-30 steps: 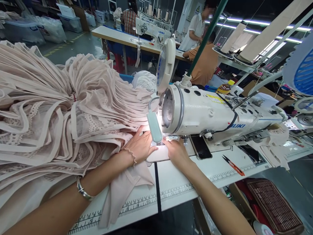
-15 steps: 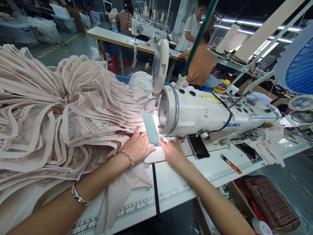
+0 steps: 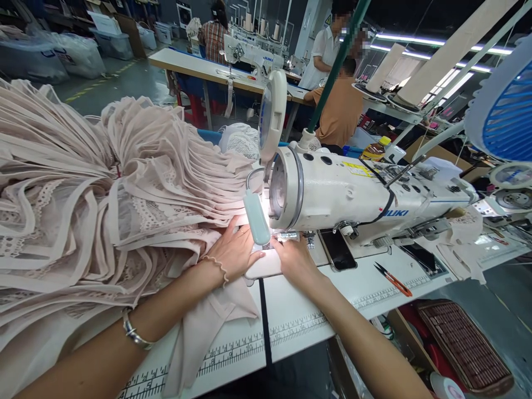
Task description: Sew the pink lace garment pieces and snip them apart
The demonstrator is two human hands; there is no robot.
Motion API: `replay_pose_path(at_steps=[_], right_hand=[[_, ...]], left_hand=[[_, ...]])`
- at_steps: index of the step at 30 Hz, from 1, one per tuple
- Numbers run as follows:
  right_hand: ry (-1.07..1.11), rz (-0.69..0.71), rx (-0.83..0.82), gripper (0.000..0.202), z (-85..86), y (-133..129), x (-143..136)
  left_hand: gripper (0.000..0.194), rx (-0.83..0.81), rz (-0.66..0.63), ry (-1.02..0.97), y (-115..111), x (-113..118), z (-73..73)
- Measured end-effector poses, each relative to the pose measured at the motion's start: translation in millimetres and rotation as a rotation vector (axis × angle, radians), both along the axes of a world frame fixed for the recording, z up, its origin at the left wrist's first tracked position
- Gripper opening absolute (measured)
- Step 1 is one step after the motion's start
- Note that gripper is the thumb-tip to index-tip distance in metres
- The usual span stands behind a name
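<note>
My left hand (image 3: 235, 252) lies flat with spread fingers on pale pink fabric (image 3: 220, 310), left of the needle area of a white sewing machine (image 3: 332, 188). A green-grey lamp (image 3: 257, 217) hides some of its fingertips. Beside the presser area, my right hand (image 3: 295, 257) has its thumb and finger at the front of the machine bed; its other fingers are partly hidden under the machine head, and what they hold is too small to tell. A large heap of pink lace-trimmed pieces (image 3: 158, 172) spreads to the left.
A phone (image 3: 338, 249) and orange thread snips (image 3: 393, 279) lie right of my right hand. Behind the machine stand a green pole (image 3: 338, 66) and a bottle (image 3: 375, 149). A blue fan (image 3: 505, 105) is at the right. Other people sit and stand farther back.
</note>
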State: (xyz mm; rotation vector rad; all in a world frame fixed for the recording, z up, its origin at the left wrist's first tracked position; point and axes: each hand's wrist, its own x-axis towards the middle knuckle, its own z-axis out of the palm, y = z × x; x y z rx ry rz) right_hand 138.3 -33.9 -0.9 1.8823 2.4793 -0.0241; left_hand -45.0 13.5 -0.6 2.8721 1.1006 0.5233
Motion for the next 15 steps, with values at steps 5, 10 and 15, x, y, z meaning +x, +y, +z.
replay_pose_path(at_steps=[5, 10, 15], right_hand=[[0.060, -0.024, -0.030, 0.059, -1.8, 3.1, 3.1], [0.147, -0.037, -0.031, 0.056, -8.9, 4.2, 6.5], [0.178, -0.035, 0.053, 0.037, -12.5, 2.6, 3.5]], left_hand=[[0.031, 0.015, 0.011, 0.022, 0.6, 0.4, -1.7], [0.036, 0.007, 0.011, 0.047, 0.0, 0.0, -1.5], [0.025, 0.022, 0.123, -0.004, 4.6, 0.3, 1.1]])
